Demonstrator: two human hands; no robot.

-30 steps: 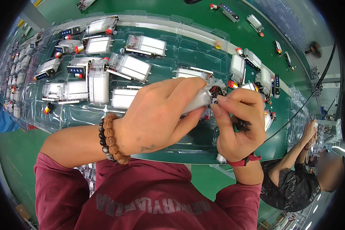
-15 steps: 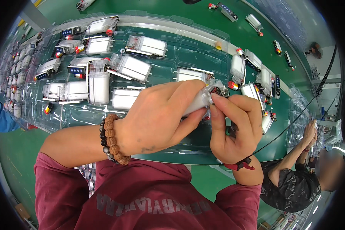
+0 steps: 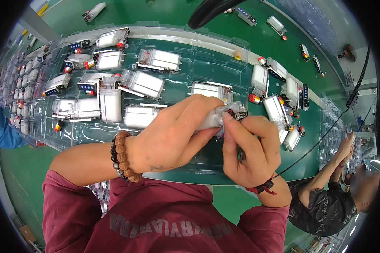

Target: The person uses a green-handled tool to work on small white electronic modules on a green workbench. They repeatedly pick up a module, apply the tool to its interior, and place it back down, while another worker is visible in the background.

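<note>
My left hand (image 3: 173, 137) is wrapped round a small plastic assembly (image 3: 211, 119) with a white body and a clear end. Dark and reddish parts, perhaps wires, show inside that clear end, which points right. With thumb and forefinger, my right hand (image 3: 255, 147) pinches the clear end, its other fingers curled in. Much of the assembly is hidden behind my fingers. Just beyond the hands, a similar white assembly (image 3: 209, 90) lies in the clear plastic tray (image 3: 185, 55).
Several more white assemblies (image 3: 150, 83) lie in the tray, some with red-and-yellow cylinders (image 3: 254, 98). Others (image 3: 276, 109) sit right of it on the green table (image 3: 304, 156). A black curved object (image 3: 207, 12) hangs at the top. Another person (image 3: 325, 198) works at the right.
Both hands have shifted slightly left, still holding the assembly, its clear end now lower and turned a little. The black object reaches further into view from the top.
</note>
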